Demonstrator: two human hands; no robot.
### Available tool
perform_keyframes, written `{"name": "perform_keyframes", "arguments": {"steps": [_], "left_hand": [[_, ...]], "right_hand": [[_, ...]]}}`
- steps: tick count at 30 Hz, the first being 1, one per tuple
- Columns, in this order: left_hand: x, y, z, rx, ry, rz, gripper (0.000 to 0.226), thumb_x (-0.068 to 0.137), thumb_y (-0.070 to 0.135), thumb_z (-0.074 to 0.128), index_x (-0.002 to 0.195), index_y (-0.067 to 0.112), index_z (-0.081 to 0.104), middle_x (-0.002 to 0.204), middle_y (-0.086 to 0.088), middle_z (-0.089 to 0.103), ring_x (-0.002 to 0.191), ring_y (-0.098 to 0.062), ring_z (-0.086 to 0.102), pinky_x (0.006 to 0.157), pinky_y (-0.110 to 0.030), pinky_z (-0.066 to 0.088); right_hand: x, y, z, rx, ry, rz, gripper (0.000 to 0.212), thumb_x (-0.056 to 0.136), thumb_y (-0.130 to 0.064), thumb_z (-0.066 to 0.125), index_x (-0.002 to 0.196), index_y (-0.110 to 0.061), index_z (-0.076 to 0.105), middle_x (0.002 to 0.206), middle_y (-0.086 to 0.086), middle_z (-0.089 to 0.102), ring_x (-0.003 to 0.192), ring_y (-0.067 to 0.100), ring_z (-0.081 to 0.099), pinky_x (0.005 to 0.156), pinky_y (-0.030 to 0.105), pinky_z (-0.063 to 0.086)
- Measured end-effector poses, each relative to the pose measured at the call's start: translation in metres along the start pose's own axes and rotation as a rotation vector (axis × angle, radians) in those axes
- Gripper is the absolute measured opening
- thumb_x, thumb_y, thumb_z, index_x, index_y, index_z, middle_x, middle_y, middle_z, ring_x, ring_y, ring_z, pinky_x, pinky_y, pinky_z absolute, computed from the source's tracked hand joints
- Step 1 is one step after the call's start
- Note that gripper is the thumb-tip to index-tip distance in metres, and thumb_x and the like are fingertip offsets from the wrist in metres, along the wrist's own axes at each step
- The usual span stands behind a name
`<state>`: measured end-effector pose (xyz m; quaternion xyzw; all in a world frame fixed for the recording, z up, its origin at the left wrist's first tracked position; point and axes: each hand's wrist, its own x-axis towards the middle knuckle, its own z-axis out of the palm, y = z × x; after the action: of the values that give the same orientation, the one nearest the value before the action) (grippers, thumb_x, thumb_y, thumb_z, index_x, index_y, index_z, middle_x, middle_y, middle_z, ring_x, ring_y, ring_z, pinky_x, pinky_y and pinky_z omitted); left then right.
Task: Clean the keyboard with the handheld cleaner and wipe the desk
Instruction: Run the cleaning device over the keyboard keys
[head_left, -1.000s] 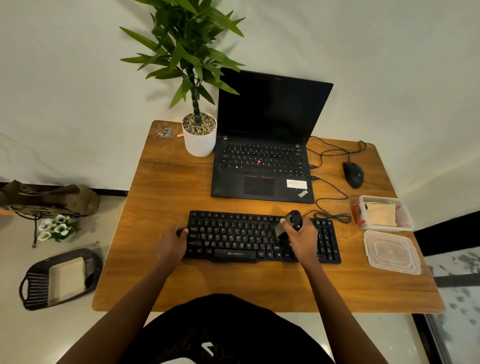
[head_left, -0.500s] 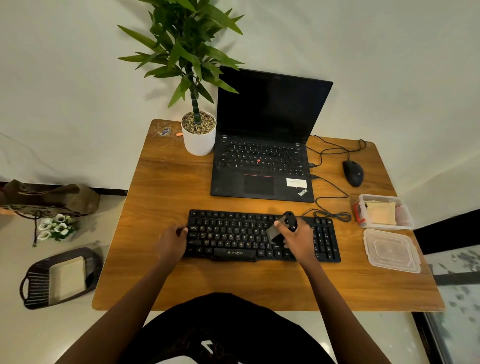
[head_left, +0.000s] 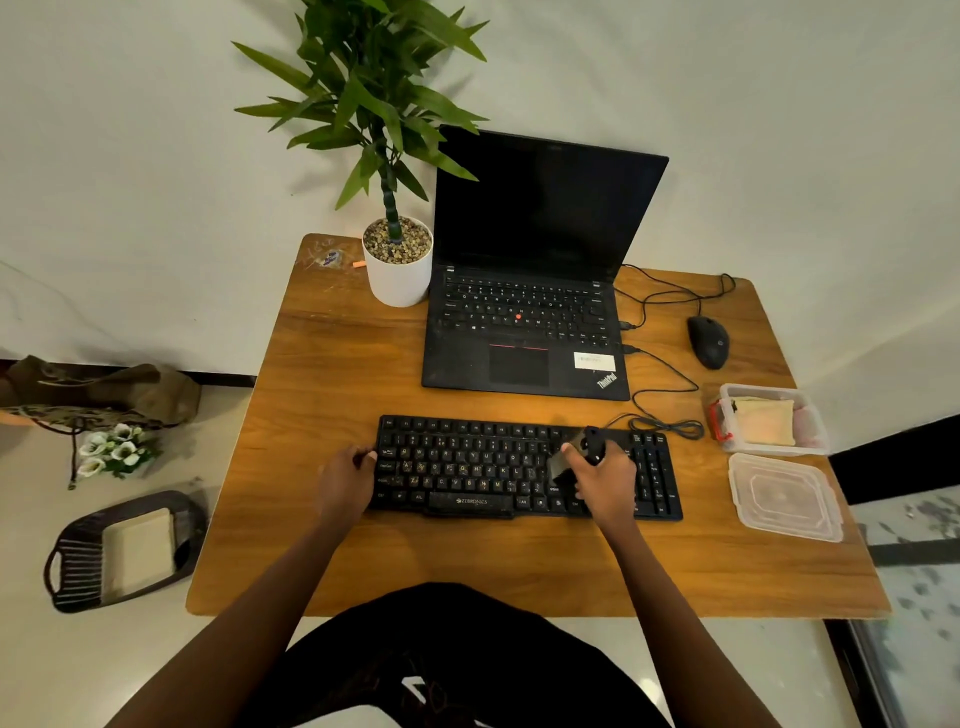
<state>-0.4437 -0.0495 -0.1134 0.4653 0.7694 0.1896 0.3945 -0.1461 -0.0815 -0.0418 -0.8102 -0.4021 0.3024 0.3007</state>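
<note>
Right fingers (head_left: 570, 450) grip the handheld cleaner (head_left: 592, 442) on the keyboard (head_left: 467, 462), left fingers (head_left: 365, 457) hold its edge, wooden desk (head_left: 332, 374) against white wall (head_left: 156, 156).

Cannot make out the cleaner (head_left: 587, 445): blurred, lower half buried in the right hand (head_left: 608, 483). Cannot see the left end of the keyboard (head_left: 467, 462) under the left hand (head_left: 345, 480). Cannot read the sticker (head_left: 594, 360) on the laptop (head_left: 519, 374), nor identify the scrap (head_left: 330, 258) at the far-left corner of the counter (head_left: 322, 374).

Glossy wood-grain desk (head_left: 322, 374), matt black plastic keyboard (head_left: 467, 462), clear plastic container (head_left: 810, 415), smooth white pot (head_left: 397, 280)
</note>
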Motion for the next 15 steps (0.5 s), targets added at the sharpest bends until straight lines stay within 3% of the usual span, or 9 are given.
{"name": "perform_keyframes", "arguments": {"steps": [3,7,10,15], "left_hand": [[0.0,0.0,-0.001,0.007,0.01,-0.003,0.031,0.099,0.025,0.046,0.121,0.01,0.06,0.114,-0.012,0.064,0.104,-0.029,0.057,0.084,-0.043,0.051],[-0.001,0.0,-0.001,0.02,0.009,0.006,0.031,0.099,0.025,0.046,0.123,0.01,0.058,0.115,-0.011,0.064,0.104,-0.029,0.058,0.085,-0.042,0.05],[-0.002,0.002,-0.002,0.027,0.01,0.006,0.032,0.098,0.024,0.047,0.124,0.009,0.058,0.115,-0.012,0.064,0.104,-0.029,0.058,0.082,-0.039,0.049],[-0.002,0.001,-0.003,0.002,0.007,0.007,0.032,0.098,0.023,0.047,0.125,0.009,0.058,0.118,-0.011,0.064,0.108,-0.029,0.057,0.088,-0.043,0.051]], "right_hand": [[0.005,-0.008,-0.007,-0.041,-0.054,0.044,0.021,0.084,-0.023,0.067,0.067,-0.02,0.054,0.068,0.008,0.063,0.051,0.019,0.059,0.041,0.027,0.051],[0.011,-0.018,-0.006,0.064,0.062,0.042,0.017,0.084,-0.025,0.067,0.077,-0.012,0.058,0.078,0.01,0.066,0.065,0.027,0.067,0.047,0.03,0.057],[0.002,-0.013,0.002,-0.018,0.031,0.045,0.019,0.084,-0.027,0.067,0.087,-0.009,0.062,0.078,0.005,0.063,0.073,0.026,0.065,0.063,0.038,0.057],[0.006,-0.02,-0.003,-0.069,-0.031,0.063,0.023,0.082,-0.024,0.067,0.063,-0.018,0.054,0.069,0.007,0.063,0.064,0.027,0.065,0.063,0.046,0.058]]}}
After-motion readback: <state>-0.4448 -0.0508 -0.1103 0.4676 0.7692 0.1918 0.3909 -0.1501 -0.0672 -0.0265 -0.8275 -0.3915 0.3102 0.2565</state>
